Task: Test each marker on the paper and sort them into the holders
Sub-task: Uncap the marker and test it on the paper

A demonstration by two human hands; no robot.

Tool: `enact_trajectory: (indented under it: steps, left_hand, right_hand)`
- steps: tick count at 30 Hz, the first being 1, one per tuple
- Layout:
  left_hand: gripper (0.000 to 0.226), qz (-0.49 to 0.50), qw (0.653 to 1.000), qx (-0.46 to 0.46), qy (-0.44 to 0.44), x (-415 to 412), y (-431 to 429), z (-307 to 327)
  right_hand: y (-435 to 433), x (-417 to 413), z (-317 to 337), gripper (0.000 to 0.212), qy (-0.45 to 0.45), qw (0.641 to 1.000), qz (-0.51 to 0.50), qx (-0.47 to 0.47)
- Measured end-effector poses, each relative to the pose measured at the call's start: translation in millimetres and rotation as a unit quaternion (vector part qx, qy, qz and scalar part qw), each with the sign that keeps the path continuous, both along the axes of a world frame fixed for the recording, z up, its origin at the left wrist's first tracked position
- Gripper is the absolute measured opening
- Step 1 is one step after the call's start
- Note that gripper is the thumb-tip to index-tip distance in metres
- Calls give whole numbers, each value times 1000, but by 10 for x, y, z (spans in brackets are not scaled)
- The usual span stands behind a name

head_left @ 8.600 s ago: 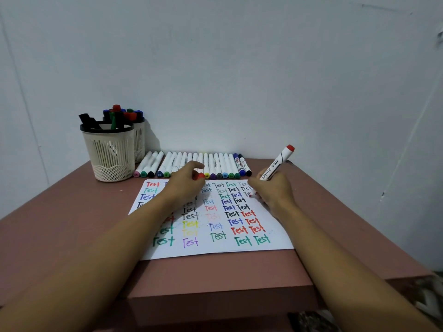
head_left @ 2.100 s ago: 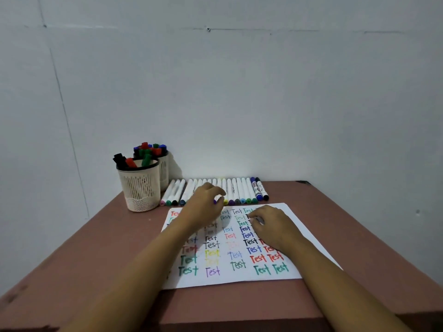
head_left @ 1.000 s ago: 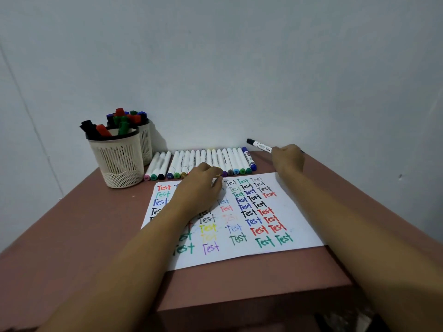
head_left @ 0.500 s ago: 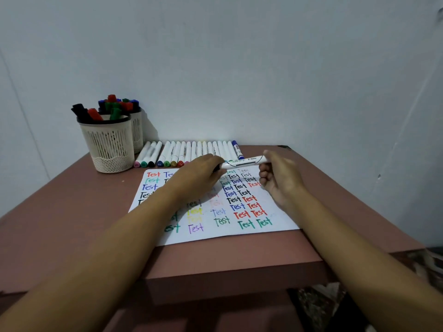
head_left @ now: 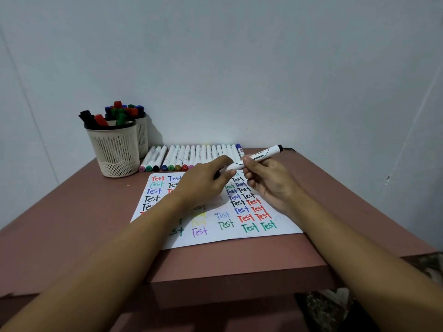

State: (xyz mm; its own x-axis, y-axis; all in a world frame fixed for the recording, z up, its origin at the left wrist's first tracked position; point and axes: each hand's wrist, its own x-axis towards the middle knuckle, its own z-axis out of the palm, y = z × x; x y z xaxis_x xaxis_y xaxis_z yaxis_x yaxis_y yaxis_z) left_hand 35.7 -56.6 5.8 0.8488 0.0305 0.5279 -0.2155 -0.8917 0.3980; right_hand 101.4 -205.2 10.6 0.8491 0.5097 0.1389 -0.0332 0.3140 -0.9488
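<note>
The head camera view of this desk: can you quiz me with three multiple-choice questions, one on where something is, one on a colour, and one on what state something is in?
1. Where do the two holders stand on the table?
A. at the far left, by the wall
B. at the near edge, in the middle
C. at the far right corner

2. What colour are the two "Test" words nearest the near right corner of the paper?
A. yellow
B. green
C. pink

3. What is the state of the black-ended white marker?
A. lying in the row
B. standing in a holder
C. gripped by both hands above the paper

Answers:
1 A: both holders sit at the far left, next to the wall.
2 B: both words are green.
3 C: the left hand pinches one end and the right hand grips the barrel.
</note>
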Motion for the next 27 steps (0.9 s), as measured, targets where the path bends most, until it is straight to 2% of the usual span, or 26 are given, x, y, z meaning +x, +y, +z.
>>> enact_trajectory:
  steps: [4,9,11,13,15,19,22,27]
  left_hand:
    - [33,8,999,-39,-7,-5,14,24]
    - [30,20,992,-121,35,3,25,46]
    - [27,40,985,-167,30,8,49,58]
    - [29,54,975,-214,30,42,90,59]
    - [32,62,968,-239,41,69,131,36]
    - [38,70,967,-239,62,99,208,-21]
    - [36,76,965,-242,62,119,240,-35]
    - [30,77,966,-238,66,124,244,-44]
  right_hand:
    - [-7,-31,24,10,-9,1000,-20,11]
    - [-75,25,75,7,83,986,-92,109]
    - [-129,65,86,6,88,984,-111,110]
    - [-156,91,77,16,62,986,-137,69]
    - [-156,117,32,24,3,983,-182,-14]
    - [-144,157,-59,26,-73,950,-262,-154]
    - [-132,133,-67,21,-92,936,-270,-205]
    - [-127,124,-88,20,-109,935,-253,-223]
